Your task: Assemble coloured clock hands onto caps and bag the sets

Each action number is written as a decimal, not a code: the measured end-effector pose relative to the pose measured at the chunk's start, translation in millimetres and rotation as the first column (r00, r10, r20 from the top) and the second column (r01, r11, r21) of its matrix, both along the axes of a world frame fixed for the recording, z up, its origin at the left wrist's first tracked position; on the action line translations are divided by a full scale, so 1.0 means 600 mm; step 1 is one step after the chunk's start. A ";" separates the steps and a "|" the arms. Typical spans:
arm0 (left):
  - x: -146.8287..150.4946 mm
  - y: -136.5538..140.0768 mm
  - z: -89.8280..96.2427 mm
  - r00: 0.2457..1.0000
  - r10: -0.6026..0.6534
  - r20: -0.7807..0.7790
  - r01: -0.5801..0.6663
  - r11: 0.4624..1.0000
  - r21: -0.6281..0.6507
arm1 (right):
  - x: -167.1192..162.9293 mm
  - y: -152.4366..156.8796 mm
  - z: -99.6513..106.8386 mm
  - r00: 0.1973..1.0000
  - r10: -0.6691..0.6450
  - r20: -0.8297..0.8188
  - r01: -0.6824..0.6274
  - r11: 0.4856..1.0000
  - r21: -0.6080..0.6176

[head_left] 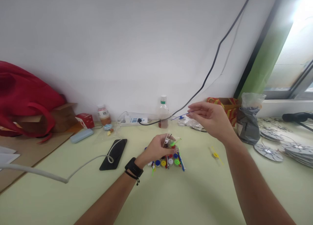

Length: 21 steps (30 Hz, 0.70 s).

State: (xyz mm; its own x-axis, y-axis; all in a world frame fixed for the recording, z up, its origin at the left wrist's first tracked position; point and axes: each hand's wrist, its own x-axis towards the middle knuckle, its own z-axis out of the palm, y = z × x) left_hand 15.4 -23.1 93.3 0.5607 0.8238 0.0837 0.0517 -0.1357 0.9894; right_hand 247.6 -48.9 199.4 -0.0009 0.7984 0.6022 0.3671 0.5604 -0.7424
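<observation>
A stack of small round coloured pieces with thin sticks [163, 163] stands on the table in front of me, in blue, yellow, white, green and red. Around its upper part my left hand [157, 149] is closed, thumb and fingers curved about the top pieces; its fingertips are partly hidden. My right hand [211, 120] is raised to the right of the stack. Its thumb and fingers pinch the end of a thin blue stick with a small blue piece [181, 117], which points left. A similar yellow stick piece [215, 154] lies alone on the table below my right hand.
Behind the stack stand a clear bottle [163, 112] and a power strip [134, 121] with a black cable. A black phone [113, 155] with a cable lies left. Grey discs [268, 152] and a grey bag [248, 124] are right; a red bag [24, 97] sits far left.
</observation>
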 end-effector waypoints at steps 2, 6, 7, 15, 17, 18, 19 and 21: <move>0.002 -0.001 -0.003 1.000 0.006 -0.015 -0.005 1.000 0.030 | 0.003 0.002 -0.002 0.999 -0.021 0.031 0.020 1.000 0.019; 0.003 -0.001 -0.008 1.000 0.002 -0.022 -0.001 0.998 0.069 | 0.000 0.003 -0.006 0.972 -0.142 0.187 0.113 0.981 0.158; 0.003 -0.001 -0.007 1.000 0.000 -0.025 0.002 0.997 0.078 | -0.002 0.003 -0.006 0.958 -0.171 0.231 0.127 0.973 0.192; -0.004 0.003 -0.002 0.995 0.026 -0.101 0.000 0.968 0.251 | -0.021 -0.010 -0.003 0.918 -0.142 0.371 0.076 0.980 0.186; -0.007 0.007 -0.005 0.990 0.051 -0.131 -0.009 0.954 0.301 | -0.024 -0.011 -0.004 0.929 -0.151 0.337 0.086 0.976 0.198; -0.008 0.008 -0.007 0.985 0.075 -0.153 -0.020 0.942 0.336 | -0.027 -0.011 -0.004 0.937 -0.162 0.311 0.098 0.972 0.213; -0.010 0.010 -0.009 0.979 0.107 -0.173 -0.034 0.925 0.378 | -0.030 -0.010 -0.005 0.944 -0.174 0.282 0.110 0.967 0.229; -0.012 0.012 -0.011 0.966 0.169 -0.194 -0.063 0.886 0.459 | -0.037 -0.011 -0.005 0.955 -0.182 0.234 0.122 0.961 0.248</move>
State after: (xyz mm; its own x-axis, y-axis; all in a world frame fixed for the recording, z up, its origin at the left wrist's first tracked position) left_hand 8.3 -15.7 87.0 0.5107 0.7891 0.3415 0.3055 -0.5378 0.7858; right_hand 225.4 -55.5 196.4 -0.0660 0.6422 0.7637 0.6195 0.6263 -0.4732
